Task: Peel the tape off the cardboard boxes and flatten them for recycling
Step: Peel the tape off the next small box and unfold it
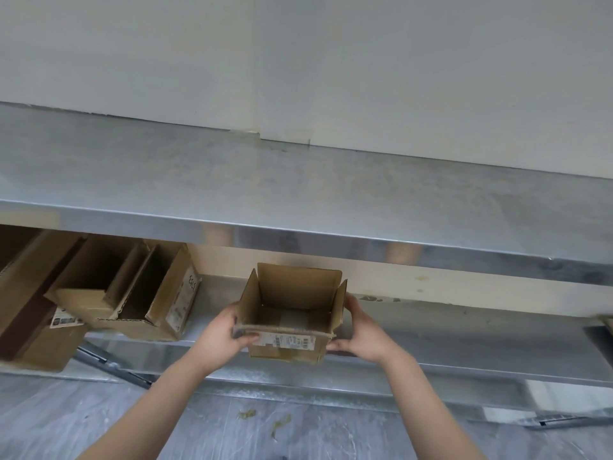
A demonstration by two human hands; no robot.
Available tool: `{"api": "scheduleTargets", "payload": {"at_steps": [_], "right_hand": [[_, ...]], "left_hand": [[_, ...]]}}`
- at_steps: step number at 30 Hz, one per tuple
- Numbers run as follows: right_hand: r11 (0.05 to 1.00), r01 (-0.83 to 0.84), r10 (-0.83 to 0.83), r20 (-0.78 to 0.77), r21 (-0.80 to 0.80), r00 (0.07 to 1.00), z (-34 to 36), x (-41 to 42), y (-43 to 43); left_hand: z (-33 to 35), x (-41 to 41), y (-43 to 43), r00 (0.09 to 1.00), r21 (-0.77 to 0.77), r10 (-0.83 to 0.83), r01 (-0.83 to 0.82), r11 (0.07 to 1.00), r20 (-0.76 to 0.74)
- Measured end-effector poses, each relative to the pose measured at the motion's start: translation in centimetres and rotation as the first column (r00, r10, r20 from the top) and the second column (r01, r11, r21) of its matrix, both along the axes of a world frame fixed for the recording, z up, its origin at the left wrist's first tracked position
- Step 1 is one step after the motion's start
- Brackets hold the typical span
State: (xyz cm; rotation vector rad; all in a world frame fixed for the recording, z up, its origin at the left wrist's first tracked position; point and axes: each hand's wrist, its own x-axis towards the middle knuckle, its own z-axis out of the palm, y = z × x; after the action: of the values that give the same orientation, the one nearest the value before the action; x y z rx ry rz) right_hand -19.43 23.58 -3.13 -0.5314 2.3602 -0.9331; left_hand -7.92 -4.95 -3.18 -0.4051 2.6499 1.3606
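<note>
A small brown cardboard box [288, 303] is held in front of the lower shelf, its top flaps standing open and its inside bare. A white shipping label [288, 341] runs along its near side. My left hand [224, 333] grips the box's left near corner, thumb on the front face. My right hand [360, 330] grips its right side, fingers round the right wall. Clear tape shows on the box floor.
A steel table top [298, 180] spans the view above the box, against a pale wall. On the lower shelf [464, 330] at left stand several opened cardboard boxes [132, 290]. Grey floor [265, 433] with small scraps lies below.
</note>
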Motion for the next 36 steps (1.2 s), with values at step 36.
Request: {"api": "scheduleTargets", "payload": {"at_steps": [36], "right_hand": [[0.824,0.388,-0.342,0.183,-0.412,0.922,1.7,7.7,1.8]], "left_hand": [[3.5,4.0,1.3,0.999,0.776,0.004,-0.042,0.629,0.051]]}}
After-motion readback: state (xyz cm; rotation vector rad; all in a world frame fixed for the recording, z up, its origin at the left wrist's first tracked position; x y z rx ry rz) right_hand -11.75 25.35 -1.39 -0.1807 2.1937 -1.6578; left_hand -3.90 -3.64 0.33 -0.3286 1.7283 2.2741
